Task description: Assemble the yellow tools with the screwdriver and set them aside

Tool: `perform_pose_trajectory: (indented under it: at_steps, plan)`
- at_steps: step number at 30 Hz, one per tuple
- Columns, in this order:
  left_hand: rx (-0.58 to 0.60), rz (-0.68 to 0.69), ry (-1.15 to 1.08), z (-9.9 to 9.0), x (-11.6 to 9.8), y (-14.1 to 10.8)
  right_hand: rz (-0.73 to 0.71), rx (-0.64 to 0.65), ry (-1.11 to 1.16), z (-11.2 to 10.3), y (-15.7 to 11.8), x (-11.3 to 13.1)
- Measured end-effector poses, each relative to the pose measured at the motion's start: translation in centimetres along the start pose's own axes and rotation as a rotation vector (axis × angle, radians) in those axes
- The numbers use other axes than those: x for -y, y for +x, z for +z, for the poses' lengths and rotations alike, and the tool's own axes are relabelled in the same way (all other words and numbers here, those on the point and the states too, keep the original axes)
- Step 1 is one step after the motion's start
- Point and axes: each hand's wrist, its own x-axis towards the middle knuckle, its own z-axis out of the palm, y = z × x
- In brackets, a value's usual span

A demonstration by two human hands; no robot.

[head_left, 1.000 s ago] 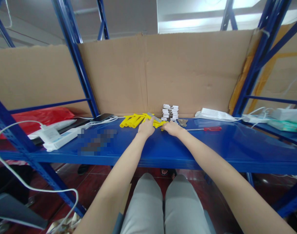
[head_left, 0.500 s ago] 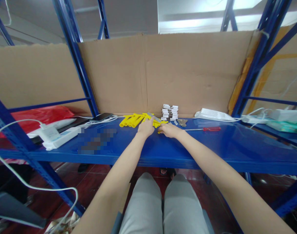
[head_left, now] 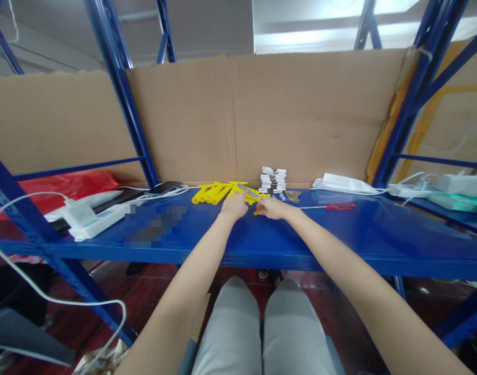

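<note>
My left hand [head_left: 234, 205] is closed around a narrow grey flat piece [head_left: 249, 190] that sticks out past its fingers; its exact kind is too small to tell. Fingers bent into a pinch, my right hand [head_left: 273, 207] grips a small yellow piece [head_left: 257, 212] just above the blue shelf. Several yellow tubes [head_left: 210, 195] lie side by side to the left of my left hand, and more yellow parts [head_left: 265, 198] lie behind both hands. A stack of white pieces with dark middles [head_left: 272, 180] stands behind my right hand.
A screwdriver with a red handle [head_left: 340, 207] lies to the right on the blue shelf [head_left: 254, 239]. Small brown pieces [head_left: 292, 196] lie by the stack. White power strips [head_left: 101, 220] and cables are at the left. A cardboard sheet [head_left: 301, 114] closes the back; blue posts flank it.
My right hand has shifted slightly, and a bit more of the yellow piece shows at its fingertips. The left hand stays almost in place.
</note>
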Motion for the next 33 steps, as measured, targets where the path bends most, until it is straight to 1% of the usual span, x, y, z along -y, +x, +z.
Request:
perform_pose_trajectory:
  at_steps: [2, 4, 8, 14, 19, 26, 29, 31, 33]
  plan:
    - [-0.002, 0.002, -0.002, 0.0, 0.0, 0.0, 0.075, 0.017, 0.002, -0.2, -0.1, 0.3]
    - [-0.002, 0.005, -0.004, 0.0, 0.0, 0.1, 0.103, 0.024, -0.012, -0.4, -0.2, 0.6]
    - [-0.006, 0.003, 0.004, 0.1, 0.0, 0.1, 0.127, 0.003, -0.065, -0.5, -0.4, 0.8]
    - [-0.007, 0.005, -0.001, 0.1, 0.0, 0.0, 0.111, -0.001, -0.112, -0.3, -0.3, 1.1]
    - [-0.009, 0.011, -0.008, 0.1, 0.1, 0.0, 0.142, -0.034, -0.134, -0.1, -0.3, 1.3]
    - [-0.017, 0.007, -0.016, 0.5, 0.4, 0.2, 0.207, -0.055, -0.085, -0.4, -0.6, 1.1]
    - [-0.017, 0.02, -0.007, 0.5, 0.5, 0.3, 0.267, -0.071, -0.058, -0.7, -0.9, 0.7]
    - [-0.019, 0.027, 0.003, 0.4, 0.4, 0.3, 0.295, -0.096, -0.048, -0.8, -1.1, 0.3]
    - [-0.009, 0.034, 0.008, 0.3, 0.4, 0.3, 0.305, -0.155, -0.016, -0.8, -1.2, -0.5]
